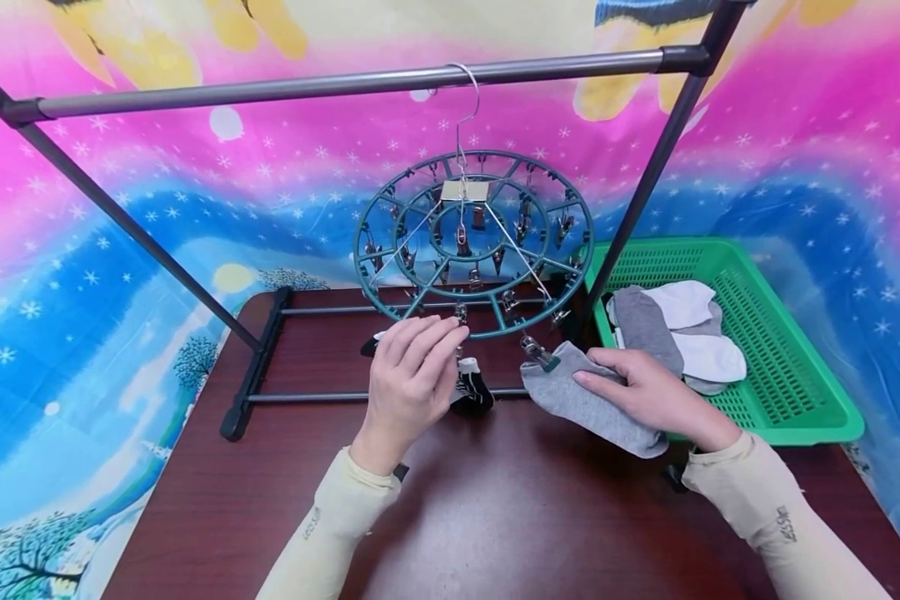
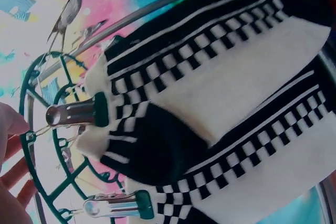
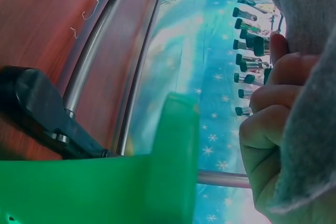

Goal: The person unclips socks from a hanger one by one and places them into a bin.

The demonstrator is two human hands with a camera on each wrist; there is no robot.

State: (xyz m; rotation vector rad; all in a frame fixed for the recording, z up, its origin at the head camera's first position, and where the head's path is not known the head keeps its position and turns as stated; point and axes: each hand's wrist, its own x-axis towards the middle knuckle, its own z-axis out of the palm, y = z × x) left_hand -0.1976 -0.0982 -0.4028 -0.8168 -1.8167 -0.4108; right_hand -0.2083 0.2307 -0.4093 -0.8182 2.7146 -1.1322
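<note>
My right hand [image 1: 645, 387] holds a grey sock [image 1: 585, 400], thumb on top and fingers beneath. A clip [image 1: 540, 353] at the hanger's near right is on the sock's end. In the right wrist view, bent fingers [image 3: 281, 108] lie against grey fabric. My left hand [image 1: 416, 375] is at the near rim of the round green clip hanger [image 1: 471, 335], its fingers loosely extended; contact is hard to tell. Below that hand, a black-and-white sock [image 1: 474, 387] hangs; the left wrist view shows checkered socks [image 2: 173, 64] held by clips [image 2: 79, 114].
The hanger hooks over the bar [image 1: 345, 83] of a dark metal rack on a reddish-brown table [image 1: 450, 517]. At right stands a green basket [image 1: 802, 375] containing grey and white socks [image 1: 682, 333]. Several other clips dangle under the hanger. A colourful printed cloth [image 1: 157, 200] surrounds the table.
</note>
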